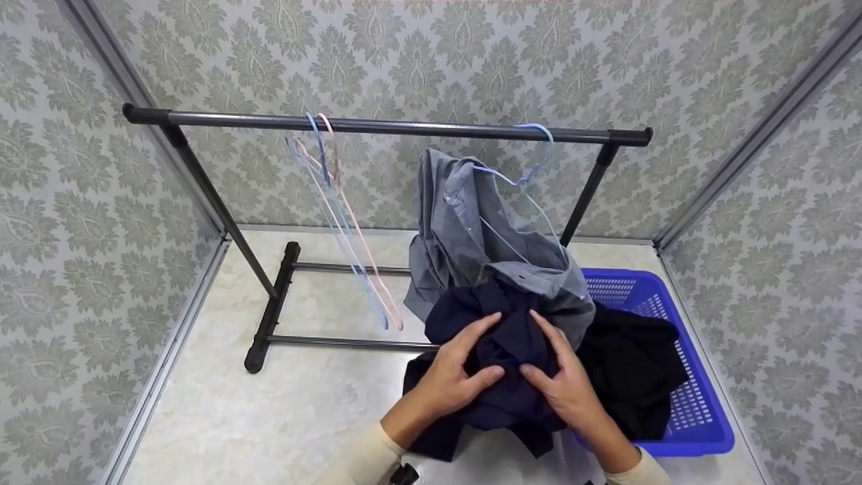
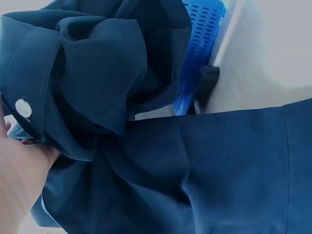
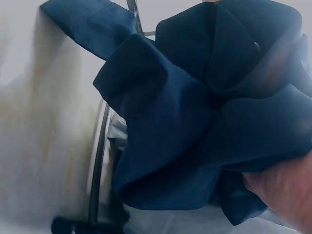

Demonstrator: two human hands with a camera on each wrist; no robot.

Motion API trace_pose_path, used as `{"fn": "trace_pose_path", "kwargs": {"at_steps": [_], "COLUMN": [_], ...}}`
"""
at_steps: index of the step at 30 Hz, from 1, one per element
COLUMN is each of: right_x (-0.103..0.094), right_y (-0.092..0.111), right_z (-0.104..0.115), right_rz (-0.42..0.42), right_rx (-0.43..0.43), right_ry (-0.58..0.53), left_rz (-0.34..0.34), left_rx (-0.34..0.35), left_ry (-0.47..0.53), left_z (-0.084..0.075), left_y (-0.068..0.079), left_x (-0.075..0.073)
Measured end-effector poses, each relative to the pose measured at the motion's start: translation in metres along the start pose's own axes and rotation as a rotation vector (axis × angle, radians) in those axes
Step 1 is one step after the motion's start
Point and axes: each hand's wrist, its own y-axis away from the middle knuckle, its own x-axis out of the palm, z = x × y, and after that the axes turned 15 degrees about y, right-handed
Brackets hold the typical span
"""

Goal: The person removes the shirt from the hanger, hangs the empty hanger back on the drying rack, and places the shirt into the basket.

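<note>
A bunched navy shirt (image 1: 502, 404) is held between both hands in front of the rack. My left hand (image 1: 448, 377) grips its left side and my right hand (image 1: 566, 387) grips its right side, thumbs on the near folds. In the left wrist view a white button (image 2: 23, 108) shows on the cloth beside the fingers, and a broad flat panel of the shirt hangs to the right. The right wrist view shows loose folds (image 3: 165, 122) spreading from the hand; most of its fingers are hidden by fabric.
Behind the navy shirt, a grey shirt (image 1: 458, 222) hangs by a blue hanger (image 1: 539, 158) on the black metal rack (image 1: 417, 126). Bare blue and pink hangers (image 1: 360, 232) hang further left. At right, a blue plastic basket (image 1: 714, 411) contains black clothing (image 1: 636, 370). Patterned walls enclose the space.
</note>
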Motion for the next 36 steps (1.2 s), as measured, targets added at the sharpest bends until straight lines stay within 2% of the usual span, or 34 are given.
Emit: {"fn": "trace_pose_path", "kwargs": {"at_steps": [8, 13, 19, 27, 31, 36], "right_x": [-0.028, -0.046, -0.073, -0.106, -0.120, -0.138], "right_y": [0.011, 0.015, 0.015, 0.011, 0.012, 0.012], "right_z": [0.003, -0.002, -0.005, -0.011, -0.014, -0.018], "right_rz": [-0.034, -0.043, -0.054, -0.002, 0.003, -0.006], "right_rx": [-0.023, -0.049, -0.075, -0.084, -0.106, -0.158], "right_ry": [0.069, 0.087, 0.119, 0.229, 0.238, 0.197], "left_rz": [0.042, 0.072, 0.110, 0.088, 0.090, 0.117], "left_rx": [0.031, 0.031, 0.019, 0.032, 0.051, 0.049], "left_ry": [0.020, 0.026, 0.044, 0.090, 0.077, 0.055], "left_z": [-0.007, -0.009, -0.014, -0.016, -0.019, -0.024], "left_y": [-0.011, -0.018, -0.032, -0.048, -0.054, -0.061], "left_x": [0.023, 0.040, 0.058, 0.084, 0.095, 0.111]}}
